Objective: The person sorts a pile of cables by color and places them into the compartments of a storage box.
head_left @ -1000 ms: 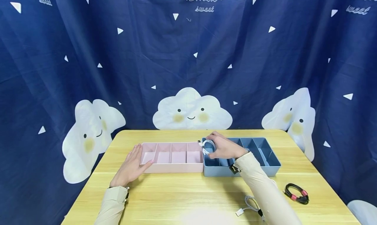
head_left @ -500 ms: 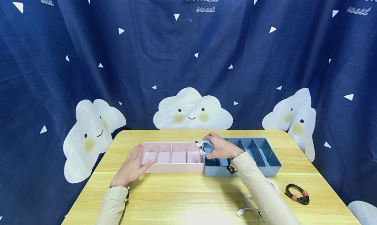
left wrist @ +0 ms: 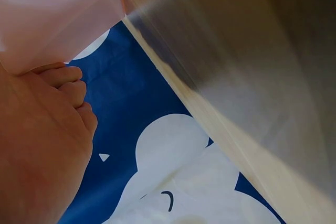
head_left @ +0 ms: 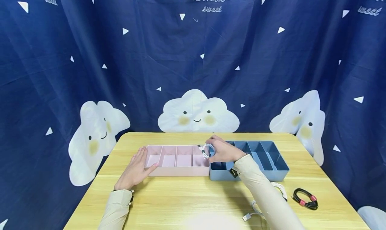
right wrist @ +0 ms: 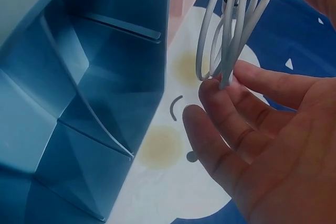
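My right hand (head_left: 224,150) pinches a coiled white cable (right wrist: 227,40) between thumb and fingertips; the coil stands on edge in the grip. In the head view it overlaps the right-end compartment of a pink divided box (head_left: 181,171), close to where that box meets a blue divided box (head_left: 223,176). My left hand (head_left: 134,169) rests against the left end of the pink box, fingers straight along its side and thumb at the front rim. In the left wrist view the folded-in outer fingers (left wrist: 73,93) lie beside the pink wall.
A black cable (head_left: 310,206) bundled with red ties lies on the table at the right. One white cable with a USB plug (head_left: 247,217) and another white cable (head_left: 281,188) are partly covered by the right sleeve. A blue curtain (head_left: 193,56) hangs behind the table.
My right hand has moved slightly left with the coiled white cable, from over the blue box to the pink box's right compartment. The left hand stays at the pink box's end.
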A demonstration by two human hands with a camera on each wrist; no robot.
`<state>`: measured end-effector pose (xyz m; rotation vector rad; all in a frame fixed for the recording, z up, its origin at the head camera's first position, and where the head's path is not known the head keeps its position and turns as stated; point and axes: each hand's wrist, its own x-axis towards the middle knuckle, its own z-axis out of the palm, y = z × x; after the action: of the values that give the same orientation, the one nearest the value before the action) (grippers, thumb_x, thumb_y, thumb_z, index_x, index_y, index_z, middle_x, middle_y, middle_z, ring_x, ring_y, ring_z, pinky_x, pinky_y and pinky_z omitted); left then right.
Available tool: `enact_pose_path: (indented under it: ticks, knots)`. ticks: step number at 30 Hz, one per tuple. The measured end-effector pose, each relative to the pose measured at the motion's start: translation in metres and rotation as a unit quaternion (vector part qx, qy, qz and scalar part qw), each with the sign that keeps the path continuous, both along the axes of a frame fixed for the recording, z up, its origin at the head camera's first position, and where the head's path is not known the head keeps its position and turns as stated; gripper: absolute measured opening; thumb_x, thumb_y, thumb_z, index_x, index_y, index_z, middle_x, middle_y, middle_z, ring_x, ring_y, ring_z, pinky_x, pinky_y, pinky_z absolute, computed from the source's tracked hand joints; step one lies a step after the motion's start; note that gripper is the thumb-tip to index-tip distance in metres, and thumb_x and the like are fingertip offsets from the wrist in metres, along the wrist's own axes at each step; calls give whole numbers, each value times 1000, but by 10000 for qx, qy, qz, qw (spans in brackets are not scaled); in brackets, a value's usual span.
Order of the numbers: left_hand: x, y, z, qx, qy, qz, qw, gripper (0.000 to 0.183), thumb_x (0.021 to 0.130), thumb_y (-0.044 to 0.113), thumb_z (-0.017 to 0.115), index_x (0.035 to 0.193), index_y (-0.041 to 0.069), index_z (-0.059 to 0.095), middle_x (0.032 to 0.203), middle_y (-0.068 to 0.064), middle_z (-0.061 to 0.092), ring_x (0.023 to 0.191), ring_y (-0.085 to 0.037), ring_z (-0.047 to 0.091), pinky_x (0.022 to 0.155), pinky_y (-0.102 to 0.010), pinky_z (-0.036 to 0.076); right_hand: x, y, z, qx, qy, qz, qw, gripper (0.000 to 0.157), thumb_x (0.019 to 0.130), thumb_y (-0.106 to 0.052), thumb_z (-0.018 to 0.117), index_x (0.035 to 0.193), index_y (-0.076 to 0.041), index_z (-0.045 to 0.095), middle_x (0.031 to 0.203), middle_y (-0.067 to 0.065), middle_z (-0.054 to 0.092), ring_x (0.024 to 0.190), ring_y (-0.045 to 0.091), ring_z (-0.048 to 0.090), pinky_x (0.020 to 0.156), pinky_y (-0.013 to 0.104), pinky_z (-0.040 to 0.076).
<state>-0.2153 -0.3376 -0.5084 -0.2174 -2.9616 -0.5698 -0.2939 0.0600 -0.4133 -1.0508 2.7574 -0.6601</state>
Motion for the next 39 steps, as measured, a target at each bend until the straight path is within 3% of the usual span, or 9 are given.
enact_pose_path:
  ticks: [19, 25, 39]
  knots:
    - [-1, 2, 1, 96, 7, -21, 10000, 103, 99, 68, 50, 162, -7, 16, 172, -27, 15, 161, -44, 12, 129, -63, 16, -1, -10, -4, 62, 62, 96, 9999, 72, 79, -21, 83, 141, 5, 56, 139, 15, 56, 117, 26, 60, 103, 42, 53]
    - [-1, 2, 2, 37, 169, -32, 9998, 100, 100, 64, 52, 161, -9, 19, 170, -29, 19, 160, -46, 15, 128, -64, 18, -2, -13, -6, 76, 37, 65, 9999, 73, 79, -20, 83, 141, 6, 56, 140, 15, 56, 121, 27, 58, 105, 43, 53]
    - [0, 1, 1, 22, 169, 9, 9999, 99, 101, 62, 52, 161, -9, 19, 170, -29, 20, 160, -46, 15, 129, -63, 18, -4, -19, -11, 100, -100, -22, 9999, 73, 79, -22, 83, 142, 3, 56, 139, 13, 55, 116, 26, 58, 99, 41, 54]
